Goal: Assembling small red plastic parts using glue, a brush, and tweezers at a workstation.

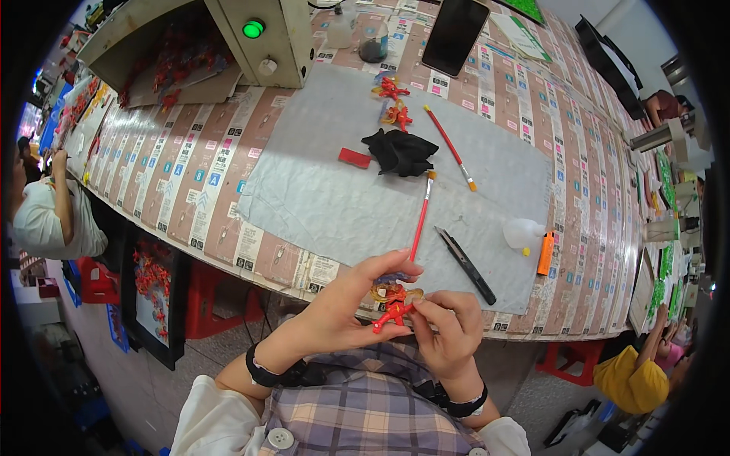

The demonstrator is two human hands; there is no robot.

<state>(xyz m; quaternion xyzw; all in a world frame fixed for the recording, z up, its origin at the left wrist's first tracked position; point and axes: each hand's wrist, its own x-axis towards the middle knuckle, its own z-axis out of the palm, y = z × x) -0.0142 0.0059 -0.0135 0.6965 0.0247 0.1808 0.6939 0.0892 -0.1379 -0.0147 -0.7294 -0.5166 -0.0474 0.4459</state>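
Observation:
Between my hands, just in front of the table's near edge, is a small red toy figure [394, 310] with yellow and clear bluish parts. My left hand [353, 302] grips it with the thumb below and the fingers curled over the top. Thumb and fingertips of my right hand [449, 328] pinch its right side. Beyond my hands lie a red-handled brush [422, 220] and a black utility knife [465, 264] on a pale grey cloth [319, 205]. Two similar red figures [391, 87] rest at the far end of the cloth.
Mid-cloth are a crumpled black cloth [399, 152], a red scrap [354, 157] and a second brush [450, 148]. A white squeeze bottle [523, 232] and an orange lighter [546, 254] lie right. A phone [455, 36] stands behind; a machine [262, 42] with red figures inside stands far left.

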